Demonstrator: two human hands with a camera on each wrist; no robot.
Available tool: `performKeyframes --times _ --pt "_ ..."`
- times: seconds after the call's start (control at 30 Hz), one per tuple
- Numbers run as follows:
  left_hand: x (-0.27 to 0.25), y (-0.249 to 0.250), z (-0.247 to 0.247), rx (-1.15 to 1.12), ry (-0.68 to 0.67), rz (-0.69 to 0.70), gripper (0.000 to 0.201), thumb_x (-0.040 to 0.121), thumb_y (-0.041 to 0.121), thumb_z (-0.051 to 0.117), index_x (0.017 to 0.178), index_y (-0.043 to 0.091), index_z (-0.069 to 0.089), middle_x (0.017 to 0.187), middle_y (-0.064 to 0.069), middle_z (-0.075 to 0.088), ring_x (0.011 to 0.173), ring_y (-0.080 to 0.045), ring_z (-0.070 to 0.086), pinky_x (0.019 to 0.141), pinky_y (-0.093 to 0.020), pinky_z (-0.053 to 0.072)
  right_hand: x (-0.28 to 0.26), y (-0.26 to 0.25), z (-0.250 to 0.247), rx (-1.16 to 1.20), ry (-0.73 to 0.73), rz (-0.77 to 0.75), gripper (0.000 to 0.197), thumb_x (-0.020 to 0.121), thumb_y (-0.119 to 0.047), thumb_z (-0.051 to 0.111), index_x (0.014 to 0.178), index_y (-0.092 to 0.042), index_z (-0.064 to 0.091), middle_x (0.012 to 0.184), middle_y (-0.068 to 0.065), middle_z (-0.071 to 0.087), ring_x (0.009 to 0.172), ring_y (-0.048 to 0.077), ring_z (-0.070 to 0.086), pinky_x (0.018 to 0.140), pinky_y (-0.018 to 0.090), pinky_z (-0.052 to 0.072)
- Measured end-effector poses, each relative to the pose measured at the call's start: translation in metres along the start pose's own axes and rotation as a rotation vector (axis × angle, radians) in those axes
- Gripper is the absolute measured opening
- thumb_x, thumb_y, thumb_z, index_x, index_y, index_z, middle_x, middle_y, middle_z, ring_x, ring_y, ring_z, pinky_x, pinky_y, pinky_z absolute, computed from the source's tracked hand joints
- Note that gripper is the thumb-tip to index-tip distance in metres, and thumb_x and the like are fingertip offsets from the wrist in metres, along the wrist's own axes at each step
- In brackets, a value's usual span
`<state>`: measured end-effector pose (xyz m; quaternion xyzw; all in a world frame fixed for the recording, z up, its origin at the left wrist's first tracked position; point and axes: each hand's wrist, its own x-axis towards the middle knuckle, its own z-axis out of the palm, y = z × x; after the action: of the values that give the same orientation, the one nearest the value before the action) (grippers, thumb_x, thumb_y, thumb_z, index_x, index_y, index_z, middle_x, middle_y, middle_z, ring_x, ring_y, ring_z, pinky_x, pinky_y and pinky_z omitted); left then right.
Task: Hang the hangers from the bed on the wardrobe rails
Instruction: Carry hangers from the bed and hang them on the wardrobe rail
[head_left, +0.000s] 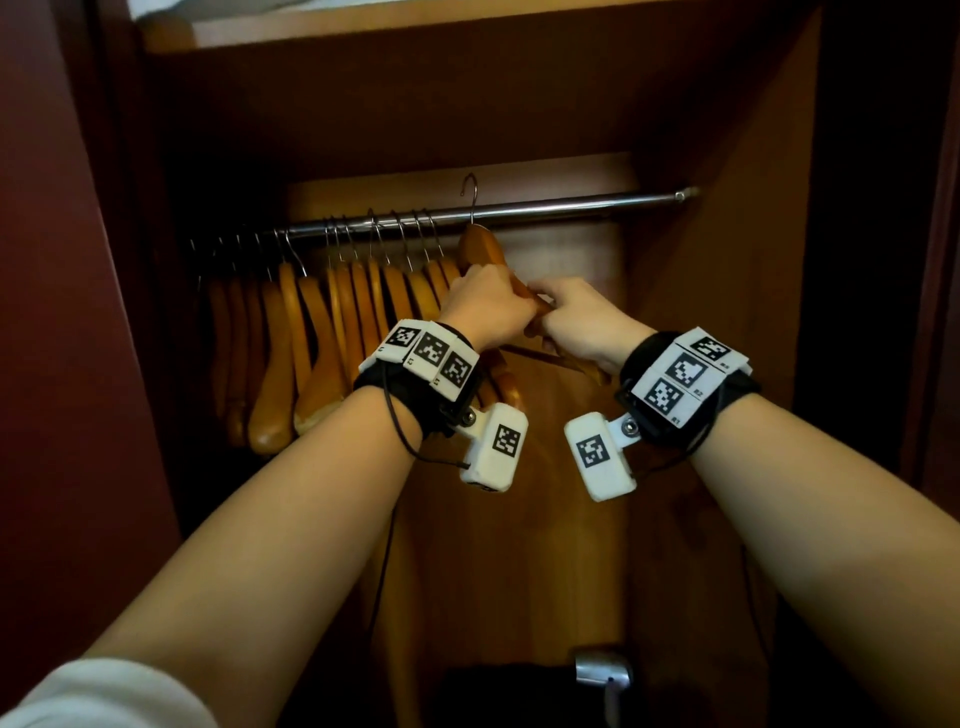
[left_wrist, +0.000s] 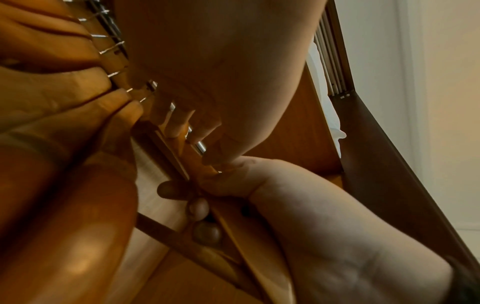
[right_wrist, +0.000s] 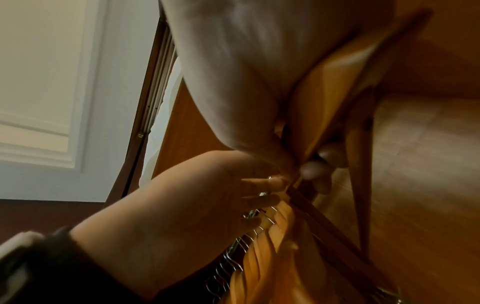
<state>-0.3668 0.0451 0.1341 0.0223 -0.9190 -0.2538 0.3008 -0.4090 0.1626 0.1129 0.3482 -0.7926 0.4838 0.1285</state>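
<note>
A wooden hanger (head_left: 480, 249) with a metal hook (head_left: 470, 195) is held up at the steel wardrobe rail (head_left: 571, 204). Its hook tip stands above the rail; whether it rests on the rail I cannot tell. My left hand (head_left: 483, 301) grips the hanger's upper arm from the left. My right hand (head_left: 566, 309) grips it from the right, just above the crossbar (head_left: 550, 358). In the left wrist view the left hand's fingers (left_wrist: 179, 127) curl over the hanger (left_wrist: 179, 162). In the right wrist view the right hand's fingertips (right_wrist: 319, 164) wrap the hanger (right_wrist: 324, 92).
Several wooden hangers (head_left: 311, 332) hang packed on the rail's left part. The rail's right stretch up to the wardrobe side wall (head_left: 727, 260) is bare. A shelf (head_left: 415, 31) lies above. A metal fitting (head_left: 602, 670) sits low in the wardrobe.
</note>
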Motion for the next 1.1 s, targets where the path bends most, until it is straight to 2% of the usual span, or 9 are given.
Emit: performKeyframes --times 0.1,0.2,0.4,0.57,0.7,0.87,0.97,1.07,1.1 --pt "-0.002 -0.003 -0.004 0.072 -0.01 -0.028 0.058 0.065 0.043 0.049 0.114 0.019 0.068 0.121 -0.01 0.061 0.119 -0.035 0.049 0.102 -0.049 0.043 0.005 0.001 0.005 -0.03 -0.014 0.008 0.037 0.088 0.009 0.05 0.116 -0.009 0.065 0.082 0.014 0.069 0.056 0.015 0.059 0.051 0.026 0.047" --pt "-0.004 -0.007 -0.005 0.091 -0.04 -0.03 0.049 0.073 0.039 0.052 0.117 0.023 0.068 0.125 -0.01 0.06 0.122 -0.036 0.048 0.105 -0.05 0.041 0.01 0.003 0.01 -0.04 -0.024 -0.001 0.038 0.087 0.008 0.05 0.117 -0.008 0.066 0.093 0.023 0.072 0.067 0.026 0.064 0.059 0.035 0.051" --pt "-0.01 -0.014 -0.002 0.107 -0.083 -0.02 0.045 0.073 0.037 0.052 0.115 0.028 0.067 0.121 -0.004 0.061 0.116 -0.031 0.053 0.099 -0.05 0.047 0.01 0.011 0.016 -0.058 -0.04 0.03 0.037 0.087 0.007 0.05 0.116 -0.011 0.066 0.087 0.014 0.07 0.058 0.014 0.057 0.053 0.027 0.046" --pt "-0.017 -0.015 0.002 0.13 -0.126 -0.031 0.05 0.068 0.04 0.05 0.112 0.028 0.07 0.117 -0.004 0.063 0.115 -0.031 0.054 0.1 -0.051 0.046 0.004 0.018 0.022 -0.082 -0.034 0.035 0.04 0.085 0.007 0.049 0.117 -0.007 0.067 0.092 0.021 0.072 0.066 0.022 0.062 0.062 0.037 0.052" --pt "-0.023 -0.014 0.004 0.141 -0.134 -0.023 0.051 0.067 0.043 0.048 0.11 0.027 0.07 0.115 -0.004 0.062 0.112 -0.031 0.056 0.099 -0.051 0.047 -0.003 0.018 0.022 -0.092 -0.034 0.018 0.038 0.086 0.004 0.052 0.118 -0.009 0.068 0.096 0.014 0.073 0.086 0.028 0.07 0.078 0.045 0.06" --pt "-0.034 -0.014 0.003 0.142 -0.178 -0.013 0.048 0.064 0.041 0.046 0.103 0.027 0.071 0.106 -0.003 0.066 0.105 -0.029 0.06 0.093 -0.049 0.051 -0.02 0.018 0.027 -0.088 -0.036 -0.036 0.04 0.091 0.002 0.053 0.126 -0.012 0.064 0.109 0.007 0.071 0.098 0.021 0.065 0.077 0.026 0.046" --pt "-0.044 -0.013 0.002 0.115 -0.192 -0.003 0.041 0.069 0.037 0.049 0.101 0.028 0.072 0.099 -0.002 0.071 0.098 -0.025 0.066 0.093 -0.045 0.052 -0.032 0.018 0.029 -0.107 -0.004 -0.035 0.041 0.091 0.001 0.054 0.128 -0.012 0.063 0.108 0.005 0.07 0.095 0.021 0.066 0.07 0.024 0.047" --pt "-0.054 -0.015 0.001 0.04 -0.229 0.011 0.02 0.088 0.022 0.054 0.097 0.023 0.071 0.073 -0.003 0.075 0.064 -0.017 0.073 0.074 -0.035 0.06 -0.046 0.019 0.029 -0.092 0.061 -0.013 0.042 0.09 0.003 0.055 0.13 -0.009 0.063 0.106 0.003 0.069 0.087 0.016 0.064 0.062 0.01 0.045" --pt "-0.057 -0.017 0.003 0.03 -0.22 0.032 0.019 0.089 0.019 0.054 0.097 0.021 0.071 0.075 -0.004 0.075 0.059 -0.017 0.072 0.068 -0.036 0.061 -0.051 0.019 0.03 -0.081 0.087 0.0 0.041 0.09 0.003 0.056 0.128 -0.009 0.064 0.102 0.003 0.069 0.079 0.011 0.063 0.056 0.005 0.041"
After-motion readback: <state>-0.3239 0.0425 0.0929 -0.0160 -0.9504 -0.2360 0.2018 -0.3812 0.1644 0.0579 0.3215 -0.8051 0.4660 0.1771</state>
